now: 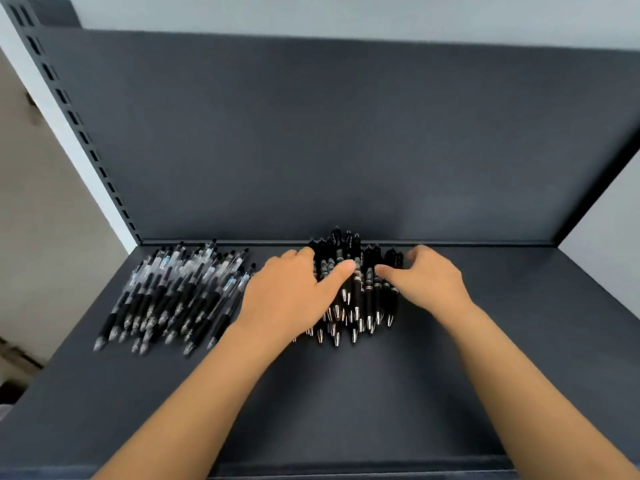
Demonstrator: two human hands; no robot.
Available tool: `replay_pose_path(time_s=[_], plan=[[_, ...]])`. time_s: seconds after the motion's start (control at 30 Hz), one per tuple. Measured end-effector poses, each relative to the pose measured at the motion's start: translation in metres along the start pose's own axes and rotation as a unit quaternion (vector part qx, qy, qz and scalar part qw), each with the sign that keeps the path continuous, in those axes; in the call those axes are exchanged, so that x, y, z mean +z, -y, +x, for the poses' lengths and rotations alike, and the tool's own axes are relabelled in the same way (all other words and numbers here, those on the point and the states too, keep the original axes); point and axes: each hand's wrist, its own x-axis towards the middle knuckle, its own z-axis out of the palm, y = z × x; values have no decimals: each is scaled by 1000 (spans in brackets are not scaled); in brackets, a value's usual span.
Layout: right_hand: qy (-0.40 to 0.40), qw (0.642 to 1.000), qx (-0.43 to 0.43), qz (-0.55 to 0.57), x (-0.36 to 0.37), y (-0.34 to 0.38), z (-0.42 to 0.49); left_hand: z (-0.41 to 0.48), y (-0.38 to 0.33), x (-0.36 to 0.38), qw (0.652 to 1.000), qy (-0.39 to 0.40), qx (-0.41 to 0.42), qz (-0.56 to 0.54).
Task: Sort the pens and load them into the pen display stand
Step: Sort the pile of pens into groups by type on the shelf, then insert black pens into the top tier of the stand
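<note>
Two heaps of pens lie on a dark grey shelf (346,393). The left heap (173,296) is of clear-barrelled pens with black grips, tips towards me. The middle heap (360,289) is of all-black pens with silver tips. My left hand (294,292) lies on the left side of the black heap, fingers spread over the pens and thumb across them. My right hand (426,275) rests on the heap's right side with fingers curled against the pens. Neither hand has a pen lifted. No pen display stand is in view.
The shelf's dark back panel (346,140) rises right behind the pens. A slotted upright (79,133) runs along the left edge. Pale walls show on both sides. Bare shelf surface lies in front of the pens and to their right.
</note>
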Motion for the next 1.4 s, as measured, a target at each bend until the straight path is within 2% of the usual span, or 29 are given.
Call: replay_pose_path(time_s=[0.07, 0.2, 0.33, 0.5, 0.6, 0.67, 0.77, 0.93, 1.07, 1.27, 1.33, 1.4], plan=[[32, 999, 25, -2, 6, 12, 2, 7, 4, -2, 999, -29, 11, -44], [47, 996, 66, 24, 11, 24, 9, 17, 10, 0, 993, -79, 25, -87], [8, 998, 55, -13, 18, 19, 15, 19, 16, 5, 988, -105, 38, -110], [-16, 999, 36, 34, 18, 5, 20, 23, 20, 9, 977, -131, 41, -164], [-8, 993, 31, 113, 15, -4, 20, 24, 21, 12, 970, -138, 38, -195], [21, 968, 47, 244, 12, -9, 18, 23, 21, 14, 969, -138, 38, -202], [68, 904, 91, 412, 3, -16, 13, 22, 21, 16, 966, -139, 47, -215], [90, 806, 125, 572, -17, -27, 2, 19, 21, 15, 952, -152, 76, -256], [117, 745, 106, 648, -38, -38, -16, 15, -5, 15, 939, -86, 110, -313], [146, 713, 17, 686, -92, -68, -43, 6, -108, 4, 887, 53, 208, -408], [150, 707, -13, 691, -116, -85, -48, 0, -149, 5, 874, 68, 239, -418], [142, 718, -36, 681, -140, -110, -52, -8, -189, 10, 869, 52, 250, -423]])
